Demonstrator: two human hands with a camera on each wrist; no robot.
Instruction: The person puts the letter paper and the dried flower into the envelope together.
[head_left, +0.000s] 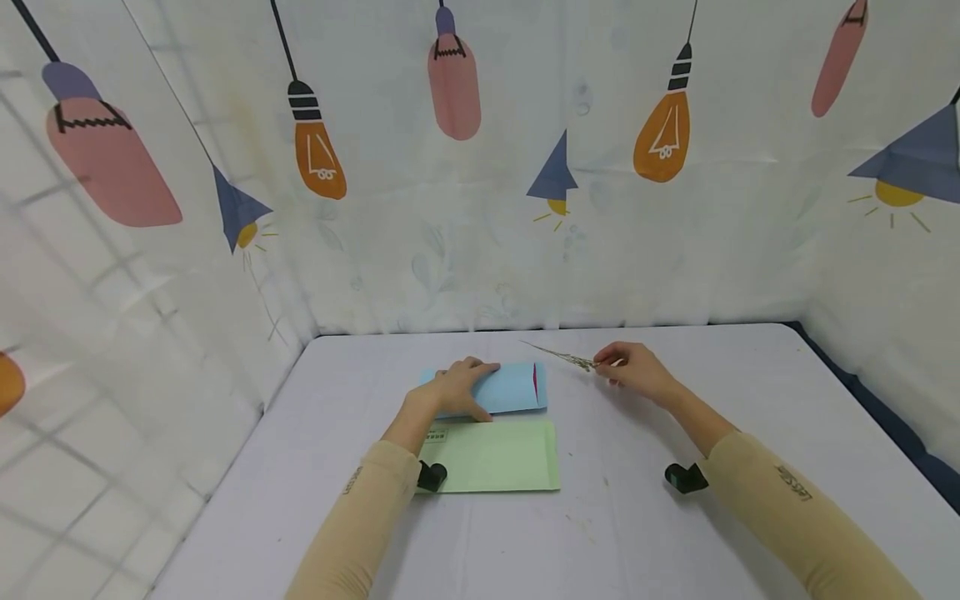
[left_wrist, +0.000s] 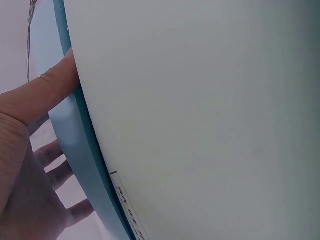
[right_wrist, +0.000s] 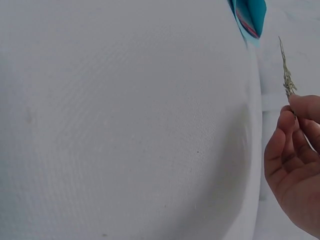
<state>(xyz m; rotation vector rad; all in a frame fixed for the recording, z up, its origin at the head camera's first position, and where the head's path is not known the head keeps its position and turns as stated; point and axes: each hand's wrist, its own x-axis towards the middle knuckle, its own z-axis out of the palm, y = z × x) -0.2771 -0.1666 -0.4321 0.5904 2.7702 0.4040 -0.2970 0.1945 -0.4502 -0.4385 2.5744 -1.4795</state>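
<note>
My left hand (head_left: 459,388) spans the light blue envelope (head_left: 517,388), with the thumb at its near edge and the fingers over toward its far edge. The envelope's right end gapes, and a red strip shows inside the mouth (right_wrist: 249,20) in the right wrist view. Thumb and fingertips of my right hand (head_left: 634,369) pinch a thin dried plant sprig (head_left: 568,358) by one end. Its slender tip points left, above the far side of the table and to the right of the envelope. The sprig (right_wrist: 287,75) shows close up in the right wrist view.
A pale green envelope (head_left: 495,458) with printed characters lies just in front of the blue one. Small crumbs (head_left: 606,482) dot the white table (head_left: 637,542). A curtain (head_left: 480,225) with printed lamps hangs behind and at the sides.
</note>
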